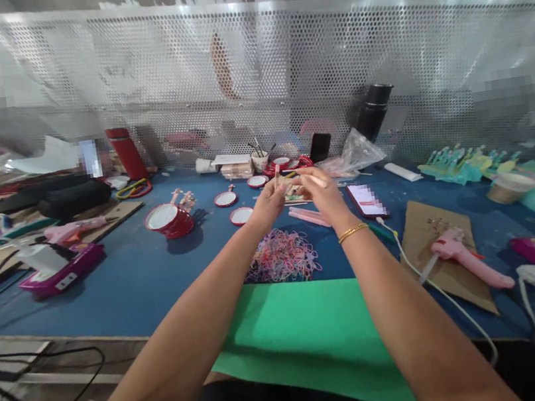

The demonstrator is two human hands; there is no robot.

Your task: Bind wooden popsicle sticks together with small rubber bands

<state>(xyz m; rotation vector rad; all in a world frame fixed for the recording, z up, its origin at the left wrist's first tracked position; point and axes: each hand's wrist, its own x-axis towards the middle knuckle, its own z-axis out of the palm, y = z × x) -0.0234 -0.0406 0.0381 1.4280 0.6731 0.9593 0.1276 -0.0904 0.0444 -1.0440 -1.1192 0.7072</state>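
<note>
Our left hand (pixel 270 201), right hand (pixel 318 187) close together | fingers bent, can't tell holding what | bands (pixel 286 256) near tabletop's (pixel 124 269) front edge

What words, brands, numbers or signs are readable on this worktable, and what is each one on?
No text can be read.
Lit phone: screen partly blurred out, the rest illegible.
Red bottle: no lettering I can make out.
Black bottle: likewise.
Left purple power strip: any markings too small to read.
</note>
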